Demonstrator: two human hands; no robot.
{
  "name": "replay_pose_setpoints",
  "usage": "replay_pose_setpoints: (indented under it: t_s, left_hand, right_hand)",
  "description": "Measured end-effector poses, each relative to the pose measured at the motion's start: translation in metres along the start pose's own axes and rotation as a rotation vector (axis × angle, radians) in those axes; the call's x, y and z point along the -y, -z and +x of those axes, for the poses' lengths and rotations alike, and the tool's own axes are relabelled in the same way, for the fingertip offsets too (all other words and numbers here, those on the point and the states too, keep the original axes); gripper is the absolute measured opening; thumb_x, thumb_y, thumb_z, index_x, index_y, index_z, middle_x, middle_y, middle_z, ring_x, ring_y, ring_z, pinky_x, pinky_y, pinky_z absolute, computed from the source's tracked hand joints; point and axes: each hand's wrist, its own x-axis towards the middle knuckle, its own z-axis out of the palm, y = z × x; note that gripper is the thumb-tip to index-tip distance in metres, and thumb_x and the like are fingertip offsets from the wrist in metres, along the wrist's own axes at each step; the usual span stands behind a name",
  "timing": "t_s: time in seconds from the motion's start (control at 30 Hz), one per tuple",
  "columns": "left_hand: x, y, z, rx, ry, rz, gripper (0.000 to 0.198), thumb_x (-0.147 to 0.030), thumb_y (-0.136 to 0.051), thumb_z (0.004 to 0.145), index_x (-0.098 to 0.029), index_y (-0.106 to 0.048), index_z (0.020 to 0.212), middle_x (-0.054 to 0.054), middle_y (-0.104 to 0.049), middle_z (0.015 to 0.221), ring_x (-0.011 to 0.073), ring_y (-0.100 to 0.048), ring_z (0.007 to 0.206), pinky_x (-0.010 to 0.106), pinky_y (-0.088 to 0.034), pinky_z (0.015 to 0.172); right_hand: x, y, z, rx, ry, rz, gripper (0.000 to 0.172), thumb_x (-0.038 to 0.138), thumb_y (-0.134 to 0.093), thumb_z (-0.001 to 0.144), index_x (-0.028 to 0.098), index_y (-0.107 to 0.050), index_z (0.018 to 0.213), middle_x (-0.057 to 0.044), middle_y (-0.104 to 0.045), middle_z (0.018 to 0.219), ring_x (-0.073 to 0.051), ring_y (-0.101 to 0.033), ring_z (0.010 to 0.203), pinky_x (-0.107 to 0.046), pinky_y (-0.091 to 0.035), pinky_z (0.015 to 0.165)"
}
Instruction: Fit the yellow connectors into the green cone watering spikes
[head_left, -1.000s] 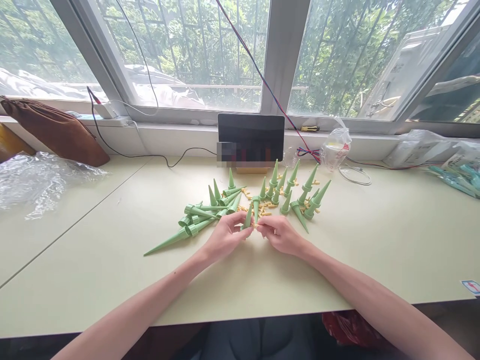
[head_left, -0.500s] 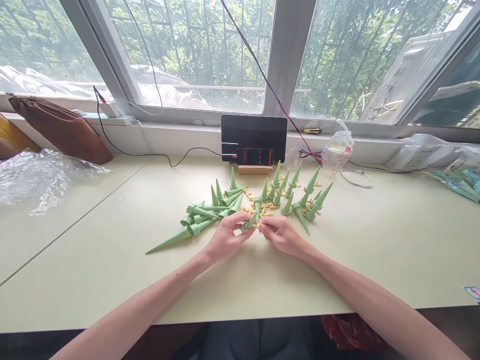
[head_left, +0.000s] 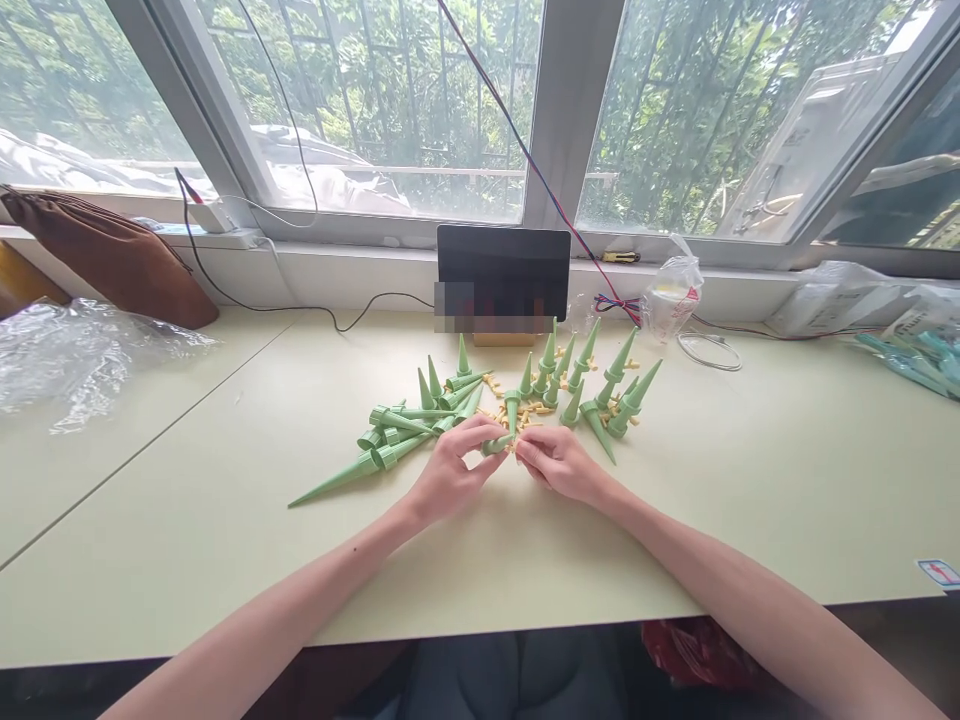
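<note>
Green spike (head_left: 495, 444), a small hollow-looking plastic cone, lies tilted in the person's left hand (head_left: 454, 470), just above the near middle of a pale desk (head_left: 750, 480). The left thumb and fingers are clamped around its wide collar. The right hand (head_left: 559, 460) meets it from the other side, its thumb and fingertips pinched together on a tiny yellow piece (head_left: 510, 448) at the collar; the fingers hide how far in the piece sits, so I cannot tell.

The likeliest trouble is a slip: the piece is so small that uneven pressure could pop it out, and it could roll among the loose yellow pieces (head_left: 535, 408) scattered just beyond. Pushed at a slant, it might jam or bend, since the cone's tilt makes lining up harder. A weak left grip could let the smooth collar turn.

Another spike (head_left: 513, 408) lies just beyond the fingertips, narrow end toward them, close enough for a knuckle to nudge. To the right, upright cones with yellow fittings (head_left: 628, 402) stand close together, and one bumped could tip its neighbours. To the left, a heap of spikes (head_left: 405, 420) lies loosely overlapped; a brush from the left wrist could set some rolling.
</note>
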Motion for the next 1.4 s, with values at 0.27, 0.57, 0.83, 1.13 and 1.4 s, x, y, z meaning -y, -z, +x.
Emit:
replay_pose_setpoints:
  t_s: [0.27,0.57,0.83,1.13,1.4]
  left_hand:
    - [0.0001,-0.0005,0.0009,-0.016,-0.048,0.035,0.013,-0.022,-0.061,0.09,-0.021,-0.071,0.098,0.006,-0.064,0.097,0.0178,-0.06,0.09,0.031,-0.05,0.082]
    - [-0.0005,0.0003,0.0009,-0.022,-0.065,0.064,0.013,-0.022,-0.061,0.09,-0.022,-0.072,0.097,0.006,-0.064,0.096,0.0178,-0.061,0.088,0.032,-0.05,0.082]
    - [0.0012,0.0001,0.001,-0.026,-0.126,0.118,0.014,-0.018,-0.061,0.09,-0.022,-0.072,0.098,0.005,-0.065,0.096,0.0169,-0.061,0.089,0.03,-0.05,0.083]
    - [0.0042,-0.0019,0.0004,-0.057,-0.219,0.149,0.017,-0.012,-0.062,0.089,-0.021,-0.072,0.1,0.005,-0.066,0.095,0.0157,-0.062,0.087,0.029,-0.051,0.08]
    - [0.0049,-0.0022,0.0004,-0.067,-0.25,0.163,0.019,-0.01,-0.061,0.089,-0.021,-0.071,0.1,0.005,-0.066,0.094,0.0158,-0.062,0.086,0.029,-0.053,0.079]
  right_hand:
    - [0.0016,0.0002,-0.0005,0.006,-0.048,0.042,0.036,0.043,-0.049,0.096,0.019,-0.051,0.068,0.005,-0.043,0.051,-0.009,-0.041,0.044,-0.023,-0.034,0.045]
    - [0.0056,0.0007,-0.001,0.02,-0.099,0.134,0.036,0.045,-0.051,0.095,0.019,-0.051,0.07,0.007,-0.042,0.05,-0.008,-0.038,0.041,-0.023,-0.033,0.043]
    - [0.0071,0.0016,-0.0017,0.038,-0.131,0.206,0.037,0.045,-0.053,0.094,0.018,-0.052,0.069,0.007,-0.042,0.05,-0.007,-0.038,0.041,-0.022,-0.031,0.042]
    - [0.0071,0.0024,-0.0011,0.052,-0.162,0.278,0.038,0.046,-0.055,0.093,0.017,-0.052,0.069,0.007,-0.042,0.05,-0.006,-0.037,0.04,-0.021,-0.028,0.042]
    - [0.0054,0.0019,-0.001,0.063,-0.184,0.332,0.039,0.047,-0.056,0.093,0.017,-0.053,0.068,0.007,-0.042,0.05,-0.006,-0.036,0.04,-0.021,-0.026,0.04]
